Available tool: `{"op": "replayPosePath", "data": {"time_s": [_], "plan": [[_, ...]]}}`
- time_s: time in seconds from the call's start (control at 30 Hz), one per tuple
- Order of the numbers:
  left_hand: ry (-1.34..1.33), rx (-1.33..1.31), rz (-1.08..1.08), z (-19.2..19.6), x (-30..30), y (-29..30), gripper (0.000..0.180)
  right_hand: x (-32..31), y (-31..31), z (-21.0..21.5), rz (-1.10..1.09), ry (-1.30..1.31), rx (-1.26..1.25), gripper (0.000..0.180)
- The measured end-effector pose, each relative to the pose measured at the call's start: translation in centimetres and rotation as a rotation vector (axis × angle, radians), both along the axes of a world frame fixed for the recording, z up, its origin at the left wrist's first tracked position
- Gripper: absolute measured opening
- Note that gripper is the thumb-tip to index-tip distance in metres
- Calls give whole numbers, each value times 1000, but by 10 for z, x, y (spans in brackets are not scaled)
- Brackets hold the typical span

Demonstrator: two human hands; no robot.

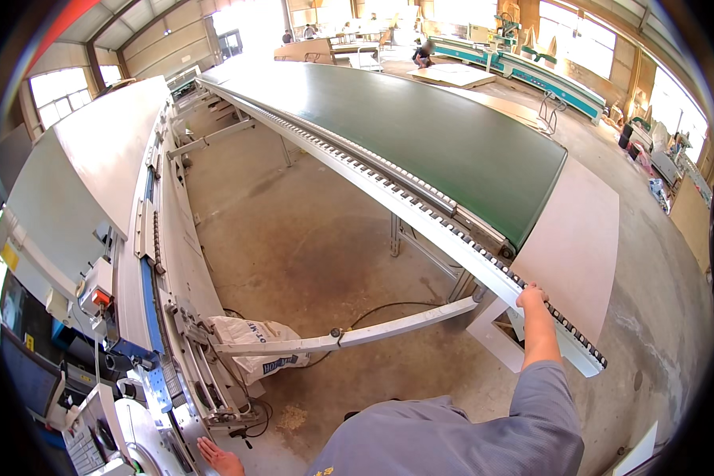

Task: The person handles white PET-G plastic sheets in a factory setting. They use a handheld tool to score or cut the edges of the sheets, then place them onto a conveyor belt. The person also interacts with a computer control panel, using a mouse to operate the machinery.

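My right hand is closed over the edge of a long white roller rail, close to its near end. Small dark and light rollers line the rail's top, and it runs away along the side of a green conveyor belt. At the lower left, my left hand lies with fingers stretched out against the near end of a long edge-working machine. Nothing shows in that hand. A white crossbar joins the machine side to the rail's stand.
Beneath the crossbar lies a white printed sack, with a dark cable on the floor. A pale panel sits beyond the belt's near end. A keyboard is at lower left. Far off, a person is near a teal machine.
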State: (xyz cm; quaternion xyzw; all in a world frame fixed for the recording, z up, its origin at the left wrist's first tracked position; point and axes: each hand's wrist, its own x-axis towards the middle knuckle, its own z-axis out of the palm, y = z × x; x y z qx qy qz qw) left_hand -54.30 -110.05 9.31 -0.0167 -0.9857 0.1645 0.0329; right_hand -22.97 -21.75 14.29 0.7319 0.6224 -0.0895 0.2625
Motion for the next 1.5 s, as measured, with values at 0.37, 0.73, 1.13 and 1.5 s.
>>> {"op": "replayPosePath", "data": {"time_s": [0.37,0.73,1.13,1.5], "plan": [[25,9,7,-10,-2,-6,62,-1,-3,4,8,1,-8,86],[28,46,6,-19,-4,-11,61,0,-3,4,9,14,-2,87],[29,34,3,-27,-9,-16,63,2,-2,2,16,-2,-3,86],[-7,-17,29,-32,-10,-20,76,2,-2,1,14,2,0,84]]}}
